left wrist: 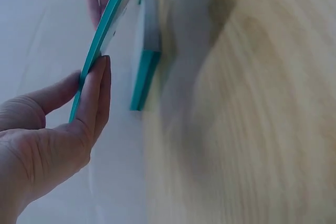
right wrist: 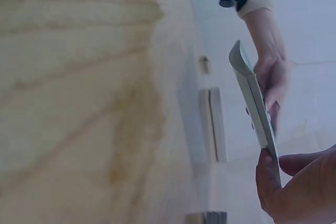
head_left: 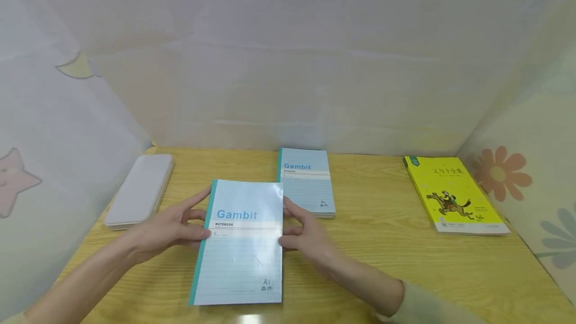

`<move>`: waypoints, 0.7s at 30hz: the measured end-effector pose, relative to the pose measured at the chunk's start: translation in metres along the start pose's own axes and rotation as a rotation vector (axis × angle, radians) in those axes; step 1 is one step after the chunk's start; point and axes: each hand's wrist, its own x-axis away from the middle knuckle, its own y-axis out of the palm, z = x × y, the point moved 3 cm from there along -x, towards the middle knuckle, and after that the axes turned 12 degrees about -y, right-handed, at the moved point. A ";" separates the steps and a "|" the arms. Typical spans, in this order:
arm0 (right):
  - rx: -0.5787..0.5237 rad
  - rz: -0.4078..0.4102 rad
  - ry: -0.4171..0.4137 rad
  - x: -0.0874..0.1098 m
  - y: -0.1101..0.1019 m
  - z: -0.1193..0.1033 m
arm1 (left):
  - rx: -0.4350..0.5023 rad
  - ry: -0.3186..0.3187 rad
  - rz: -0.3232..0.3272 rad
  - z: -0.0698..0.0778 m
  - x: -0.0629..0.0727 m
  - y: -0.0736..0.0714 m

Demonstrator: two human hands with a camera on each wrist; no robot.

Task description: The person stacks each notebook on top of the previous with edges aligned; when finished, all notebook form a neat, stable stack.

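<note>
A light blue "Gambit" notebook (head_left: 243, 259) with a teal spine is held up off the table between both hands. My left hand (head_left: 173, 226) grips its spine side, thumb on the front cover and fingers behind. On the opposite edge my right hand (head_left: 303, 234) pinches it the same way. In the left wrist view the teal spine (left wrist: 105, 30) runs between thumb and fingers, well above the wood. From the right wrist view the page edge (right wrist: 257, 111) faces the camera, one corner curling. Behind it, a second Gambit notebook (head_left: 308, 189) lies on the table.
A white flat case (head_left: 140, 189) lies at the table's left edge. At the right edge rests a yellow book (head_left: 454, 194) with a horse drawing. Pale cloth walls (head_left: 315, 64) close off the back and both sides of the wooden table (head_left: 369, 244).
</note>
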 end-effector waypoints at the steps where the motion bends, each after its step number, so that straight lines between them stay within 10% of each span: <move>1: -0.004 0.010 -0.008 -0.002 -0.004 -0.002 | -0.002 0.006 0.016 0.004 -0.002 0.000; 21: -0.113 0.320 -0.049 -0.042 -0.093 -0.043 | 0.311 0.200 0.293 0.079 -0.080 0.019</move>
